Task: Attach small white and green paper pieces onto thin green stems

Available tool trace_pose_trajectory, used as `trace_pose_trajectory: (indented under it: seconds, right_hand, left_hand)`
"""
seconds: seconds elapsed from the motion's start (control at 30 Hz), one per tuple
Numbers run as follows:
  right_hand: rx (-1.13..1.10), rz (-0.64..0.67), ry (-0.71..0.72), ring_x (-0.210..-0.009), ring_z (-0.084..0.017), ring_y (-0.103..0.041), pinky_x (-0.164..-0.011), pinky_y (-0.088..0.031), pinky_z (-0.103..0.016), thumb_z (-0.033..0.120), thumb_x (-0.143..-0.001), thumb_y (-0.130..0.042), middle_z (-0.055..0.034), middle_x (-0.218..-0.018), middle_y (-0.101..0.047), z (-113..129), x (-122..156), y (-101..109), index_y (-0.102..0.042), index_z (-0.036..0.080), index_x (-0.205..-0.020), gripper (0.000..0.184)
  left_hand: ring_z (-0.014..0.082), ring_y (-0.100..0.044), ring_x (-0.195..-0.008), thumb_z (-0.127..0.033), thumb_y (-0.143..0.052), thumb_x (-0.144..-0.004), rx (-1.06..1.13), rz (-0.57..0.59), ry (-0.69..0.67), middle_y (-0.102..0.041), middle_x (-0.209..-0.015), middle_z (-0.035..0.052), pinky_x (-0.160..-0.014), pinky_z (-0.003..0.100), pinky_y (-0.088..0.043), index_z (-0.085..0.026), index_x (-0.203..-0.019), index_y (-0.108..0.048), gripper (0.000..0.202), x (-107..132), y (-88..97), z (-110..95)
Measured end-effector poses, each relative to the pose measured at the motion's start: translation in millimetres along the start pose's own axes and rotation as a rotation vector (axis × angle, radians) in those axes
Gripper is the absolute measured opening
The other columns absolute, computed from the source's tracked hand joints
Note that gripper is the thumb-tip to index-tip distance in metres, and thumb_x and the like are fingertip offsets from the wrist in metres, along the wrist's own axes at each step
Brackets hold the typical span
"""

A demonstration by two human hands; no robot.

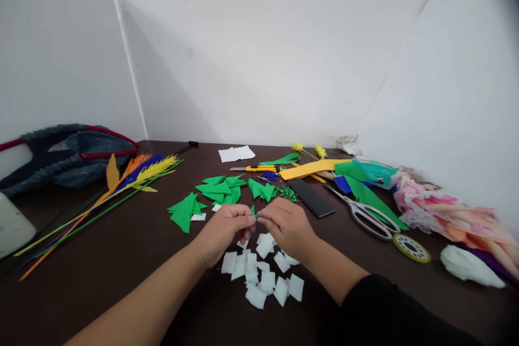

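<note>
Both hands meet over the middle of the dark table, fingertips almost touching. My left hand (pixel 232 223) pinches a small piece of green paper (pixel 253 211), whose pointed tip sticks up between the hands. On its other side my right hand (pixel 288 224) is closed, its thumb and finger pinching the same piece. Below the hands lie several small white paper squares (pixel 267 282), loosely scattered. Just beyond them are piles of green paper triangles (pixel 184 211) and a small heap of thin green strips (pixel 287 192).
On the right lie a black phone (pixel 312 198), scissors (pixel 367 216), a tape roll (pixel 412 248) and dolls (pixel 450 205). A yellow utility knife (pixel 259 168) with its blade out rests behind the triangles. Crepe-like flower stems (pixel 101 201) and a denim bag (pixel 68 154) are left.
</note>
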State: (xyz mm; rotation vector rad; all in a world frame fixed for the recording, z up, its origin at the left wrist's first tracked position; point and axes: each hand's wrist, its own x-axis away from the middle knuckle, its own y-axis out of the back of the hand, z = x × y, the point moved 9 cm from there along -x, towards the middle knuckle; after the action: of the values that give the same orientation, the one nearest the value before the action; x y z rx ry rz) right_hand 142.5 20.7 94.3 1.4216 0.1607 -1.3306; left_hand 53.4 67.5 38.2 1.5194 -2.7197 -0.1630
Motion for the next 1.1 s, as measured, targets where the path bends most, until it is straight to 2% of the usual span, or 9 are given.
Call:
trace_pose_trajectory:
  seconds: [0.13,0.2,0.33,0.5,0.57,0.8,0.9,1.0,1.1]
  right_hand:
    - [0.059,0.029,0.098,-0.071,-0.016,-0.052,-0.069,-0.043,-0.028,0.02,-0.082,-0.048,-0.0061,-0.073,-0.061,5.4,0.7,1.3,-0.063,0.017,-0.077,0.016]
    - [-0.003,0.018,-0.038,-0.069,-0.014,-0.052,-0.067,-0.042,-0.026,0.019,-0.08,-0.05,-0.0045,-0.07,-0.06,-7.0,-1.3,3.0,-0.062,0.016,-0.075,0.014]
    - [-0.194,0.033,-0.428,-0.058,-0.011,-0.05,-0.057,-0.04,-0.022,0.017,-0.072,-0.056,0.0007,-0.06,-0.057,-39.4,2.6,-4.5,-0.06,0.016,-0.064,0.009]
    - [-0.413,0.105,-0.657,-0.05,-0.009,-0.048,-0.048,-0.038,-0.02,0.019,-0.072,-0.054,0.0017,-0.055,-0.056,-54.4,13.1,-22.1,-0.059,0.016,-0.064,0.01]
    - [-0.344,0.089,-0.596,-0.052,-0.01,-0.049,-0.05,-0.039,-0.02,0.019,-0.073,-0.054,0.0012,-0.057,-0.057,-51.6,11.1,-18.4,-0.06,0.016,-0.066,0.01]
    - [0.098,0.097,0.08,-0.07,-0.016,-0.051,-0.067,-0.041,-0.027,0.024,-0.084,-0.045,-0.0063,-0.071,-0.06,1.8,1.5,-7.0,-0.061,0.017,-0.075,0.02]
    - [0.056,0.092,0.019,-0.068,-0.015,-0.051,-0.064,-0.041,-0.026,0.023,-0.083,-0.046,-0.005,-0.068,-0.058,-3.0,1.4,-6.6,-0.06,0.016,-0.074,0.018]
    - [-0.054,0.054,-0.204,-0.062,-0.013,-0.051,-0.06,-0.04,-0.023,0.021,-0.08,-0.05,-0.0014,-0.063,-0.056,-21.3,1.1,-5.8,-0.059,0.017,-0.069,0.015]
    - [-0.122,0.047,-0.397,-0.059,-0.012,-0.052,-0.057,-0.039,-0.022,0.018,-0.076,-0.053,0.0007,-0.06,-0.057,-36.1,4.7,-9.8,-0.058,0.018,-0.064,0.012]
  left_hand:
    - [0.0085,-0.044,-0.041,-0.026,-0.045,-0.074,0.093,0.079,0.004,-0.047,-0.047,-0.003,-0.048,0.024,-0.037,-0.016,-0.054,-0.047,0.023,0.1,-10.4,1.0]
    - [0.0122,-0.053,-0.057,-0.029,-0.052,-0.072,-0.061,0.002,-0.109,-0.055,-0.061,-0.0011,-0.058,0.026,-0.041,-0.016,-0.07,-0.052,0.013,0.1,-4.4,-8.8]
    - [0.017,-0.056,-0.083,-0.023,-0.065,-0.063,-0.517,-0.201,-0.327,-0.061,-0.088,0.0011,-0.073,0.028,-0.041,-0.021,-0.094,-0.053,0.034,5.6,3.6,-32.4]
    - [0.015,-0.057,-0.064,-0.026,-0.052,-0.075,-0.701,-0.276,-0.325,-0.061,-0.061,-0.0016,-0.062,0.026,-0.04,-0.021,-0.074,-0.06,0.01,7.6,2.9,-41.0]
    - [0.0129,-0.055,-0.052,-0.027,-0.05,-0.075,-0.598,-0.286,-0.225,-0.058,-0.054,-0.0029,-0.055,0.025,-0.039,-0.019,-0.066,-0.057,0.014,5.0,7.2,-34.1]
    - [0.0088,-0.042,-0.035,-0.028,-0.045,-0.074,0.098,-0.073,0.122,-0.034,-0.037,-0.008,-0.045,0.023,-0.038,-0.018,-0.051,-0.041,0.025,-7.2,-7.9,13.7]
    - [0.0109,-0.05,-0.047,-0.029,-0.048,-0.074,0.022,-0.082,0.055,-0.047,-0.047,-0.0045,-0.053,0.025,-0.042,-0.017,-0.059,-0.046,0.019,-8.4,-4.2,9.0]
    - [0.0136,-0.056,-0.066,-0.031,-0.053,-0.073,-0.134,-0.139,-0.145,-0.059,-0.07,0.0003,-0.063,0.027,-0.044,-0.016,-0.081,-0.053,0.017,-5.6,4.4,-11.3]
    - [0.0151,-0.055,-0.072,-0.026,-0.059,-0.068,-0.369,-0.181,-0.253,-0.061,-0.075,0.0011,-0.066,0.027,-0.042,-0.018,-0.082,-0.057,0.016,-0.5,7.1,-24.3]
